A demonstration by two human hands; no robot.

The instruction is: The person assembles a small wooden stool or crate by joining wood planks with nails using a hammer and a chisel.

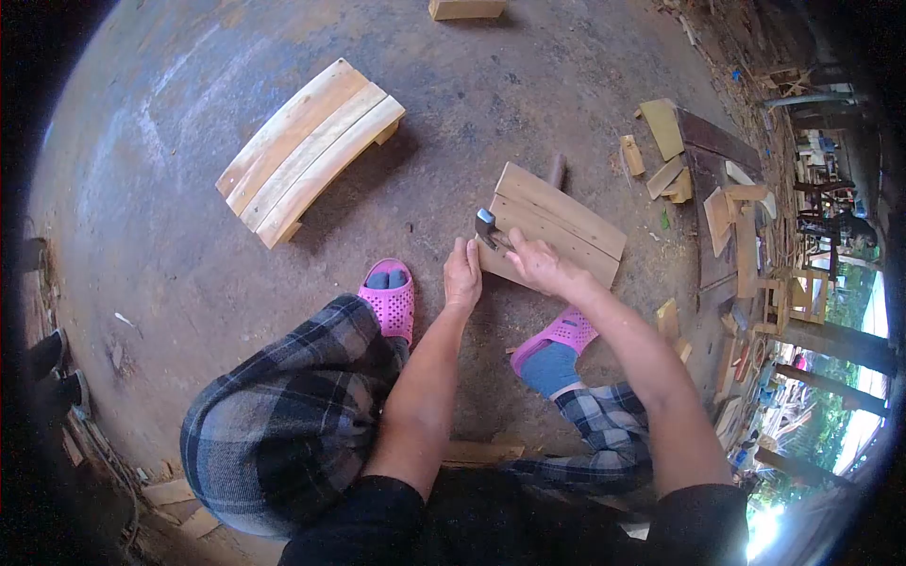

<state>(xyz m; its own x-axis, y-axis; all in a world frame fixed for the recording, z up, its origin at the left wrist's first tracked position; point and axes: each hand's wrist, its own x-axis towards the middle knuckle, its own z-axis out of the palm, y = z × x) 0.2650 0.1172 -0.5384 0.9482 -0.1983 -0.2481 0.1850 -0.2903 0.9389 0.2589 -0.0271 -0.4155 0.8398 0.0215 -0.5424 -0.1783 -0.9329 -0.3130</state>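
My right hand (pixel 538 262) is closed round the handle of a hammer (pixel 485 224), whose metal head is over the near left corner of a small slatted wooden board (pixel 559 223). At that same corner my left hand (pixel 462 273) has its fingers pressed together against the board's edge; whether they pinch something small is hidden. The board lies tilted between my feet and the far floor. Behind its far edge a dark round piece (pixel 558 171) sticks out.
A larger slatted wooden piece (pixel 311 151) stands on the floor at the left. Wood offcuts (pixel 665 177) and a dark panel (pixel 713 160) lie at the right. Another wooden block (pixel 467 9) is at the top edge. My feet wear pink clogs (pixel 392 307).
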